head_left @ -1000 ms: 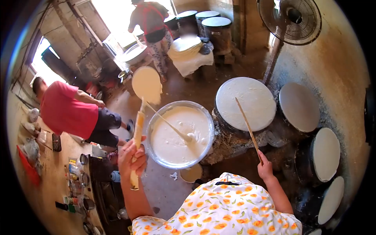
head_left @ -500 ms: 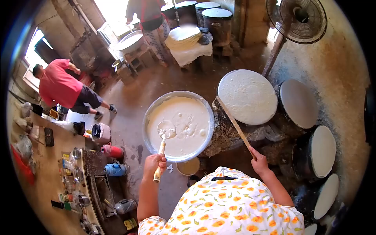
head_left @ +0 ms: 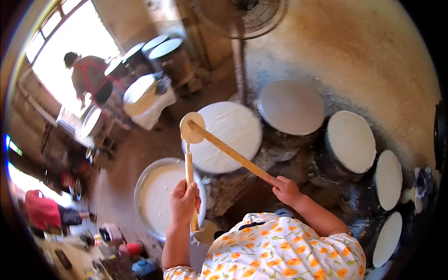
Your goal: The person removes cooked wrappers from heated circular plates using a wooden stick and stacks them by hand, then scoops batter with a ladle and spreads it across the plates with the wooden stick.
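- Fingers of the left hand (head_left: 184,201) are wrapped around the handle of a ladle (head_left: 189,164), which stands roughly upright in view, its round end above.
- The right hand (head_left: 286,190) grasps a flat stick (head_left: 233,155) by its near end; the stick slants up and leftward.
- The stick's far end overlaps the ladle's round end; whether they touch, I cannot tell.
- Both tips appear over the left edge of a white-coated disc (head_left: 228,140).
- A tub (head_left: 138,198) of pale batter (head_left: 161,200) sits just beside that disc, partly behind the left hand.
- A grey disc (head_left: 291,106) lies beyond, to the right.
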{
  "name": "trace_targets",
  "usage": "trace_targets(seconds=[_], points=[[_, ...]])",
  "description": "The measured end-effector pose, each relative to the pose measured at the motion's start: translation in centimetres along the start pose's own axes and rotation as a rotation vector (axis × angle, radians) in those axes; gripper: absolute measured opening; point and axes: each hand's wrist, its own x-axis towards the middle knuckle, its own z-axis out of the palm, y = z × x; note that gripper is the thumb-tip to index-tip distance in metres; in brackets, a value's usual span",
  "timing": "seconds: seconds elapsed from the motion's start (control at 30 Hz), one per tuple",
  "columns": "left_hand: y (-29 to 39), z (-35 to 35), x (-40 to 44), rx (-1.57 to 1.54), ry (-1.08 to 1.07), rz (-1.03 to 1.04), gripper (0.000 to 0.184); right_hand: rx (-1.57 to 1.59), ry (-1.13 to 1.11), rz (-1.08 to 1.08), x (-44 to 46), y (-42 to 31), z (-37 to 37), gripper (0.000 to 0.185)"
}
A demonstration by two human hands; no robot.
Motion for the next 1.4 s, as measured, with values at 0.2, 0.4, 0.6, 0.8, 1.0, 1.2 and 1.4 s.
trace_targets(seconds=[0.2, 0.4, 0.6, 0.8, 1.0, 1.2, 1.4], points=[[3.4, 18.0, 8.1, 0.027, -0.138, 0.173, 0.011, -0.244, 0.031, 0.219, 0.7, 10.6, -8.8, 0.078], [2.3, 32.4, 15.3, -0.059, -0.371, 0.142, 0.012, -0.304, -0.050, 0.580, -1.2, 17.8, -15.3, 0.079], [-2.0, 38.9, 20.7, -0.079, -0.626, 0.037, 0.019, -0.313, -0.049, 0.780, -5.3, 20.2, -15.8, 0.077], [-7.5, 38.4, 28.8, 0.681, -0.459, 0.976, 0.038, -0.376, 0.019, 0.881, -4.9, 17.2, -14.7, 0.067], [1.6, 35.7, 29.8, 1.207, -0.480, 1.079, 0.046, -0.194, 0.282, 0.815, -5.2, 15.5, -13.0, 0.060], [7.1, 34.8, 29.2, 1.100, -0.324, 1.242, 0.046, -0.105, 0.436, 0.655, -5.2, 13.8, -12.0, 0.058], [9.5, 33.7, 26.2, -0.201, -0.635, 0.374, 0.036, -0.029, 0.471, 0.704, -5.1, 13.5, -10.7, 0.056]])
